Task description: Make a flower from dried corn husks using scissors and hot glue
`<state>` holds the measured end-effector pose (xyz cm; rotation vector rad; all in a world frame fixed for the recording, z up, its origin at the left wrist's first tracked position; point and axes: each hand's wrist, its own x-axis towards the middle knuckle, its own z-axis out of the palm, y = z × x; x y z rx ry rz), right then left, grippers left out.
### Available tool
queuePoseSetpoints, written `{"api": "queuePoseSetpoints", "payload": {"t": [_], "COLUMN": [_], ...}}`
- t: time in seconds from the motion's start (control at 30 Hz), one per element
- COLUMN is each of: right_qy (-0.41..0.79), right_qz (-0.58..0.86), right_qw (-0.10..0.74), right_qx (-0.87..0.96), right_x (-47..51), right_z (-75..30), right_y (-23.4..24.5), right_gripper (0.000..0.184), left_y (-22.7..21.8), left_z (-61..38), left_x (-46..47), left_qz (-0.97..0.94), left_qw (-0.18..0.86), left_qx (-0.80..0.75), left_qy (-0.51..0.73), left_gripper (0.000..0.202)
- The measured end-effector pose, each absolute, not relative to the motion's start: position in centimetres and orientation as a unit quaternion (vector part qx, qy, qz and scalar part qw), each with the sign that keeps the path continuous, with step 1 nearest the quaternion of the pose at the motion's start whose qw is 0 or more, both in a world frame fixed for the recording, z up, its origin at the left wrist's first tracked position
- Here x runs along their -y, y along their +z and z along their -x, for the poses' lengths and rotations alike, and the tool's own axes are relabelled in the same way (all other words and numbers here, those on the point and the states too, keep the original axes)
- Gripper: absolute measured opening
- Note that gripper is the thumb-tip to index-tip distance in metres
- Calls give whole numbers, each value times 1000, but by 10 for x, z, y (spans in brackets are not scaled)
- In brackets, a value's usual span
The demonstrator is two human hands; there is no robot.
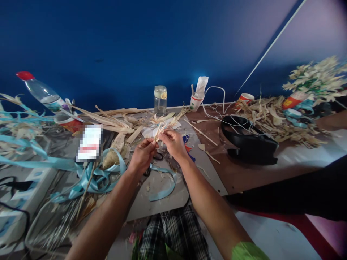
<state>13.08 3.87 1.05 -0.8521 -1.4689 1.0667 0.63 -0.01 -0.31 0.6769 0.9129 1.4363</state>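
My left hand and my right hand meet over the middle of the table, thumbs and fingers pinched together. Between them is a small bundle of pale dried husk strips, its loose ends fanning upward. Just below my hands, what look like black scissor handles show partly from under them. A strip of light blue ribbon curls on the grey board in front of me. White paper with more husk pieces lies behind the bundle.
Left are tangled blue ribbon, a phone, a power strip and a tilted bottle. A clear bottle and paper cup stand behind. Right are a black headset-like object, a husk pile and a person's dark sleeve.
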Motion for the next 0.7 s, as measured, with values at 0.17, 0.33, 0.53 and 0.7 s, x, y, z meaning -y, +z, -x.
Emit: {"api": "queuePoseSetpoints", "payload": {"t": [0.17,0.33,0.53,0.7], "right_qy": [572,627,637,587], "right_qz": [374,358,361,406], "right_qw": [503,502,510,539], "right_qx": [530,476,452,448], "right_x": [-38,-39,-37,-40], "right_z": [-125,-121,-120,-123], "right_y": [4,-2,2,4], "right_gripper": [34,35,29,28], "left_y": [-11,-13,-5,-4], "left_z": [-5,-8,-10,-6], "left_x": [-3,-1,1,-1], "left_qz": [-315,-315,-297,-291], "left_qw": [551,543,555,550], "left_qx": [-436,-430,-414,-427], "left_qy": [638,649,658,656], "left_gripper": [21,20,20,20]}}
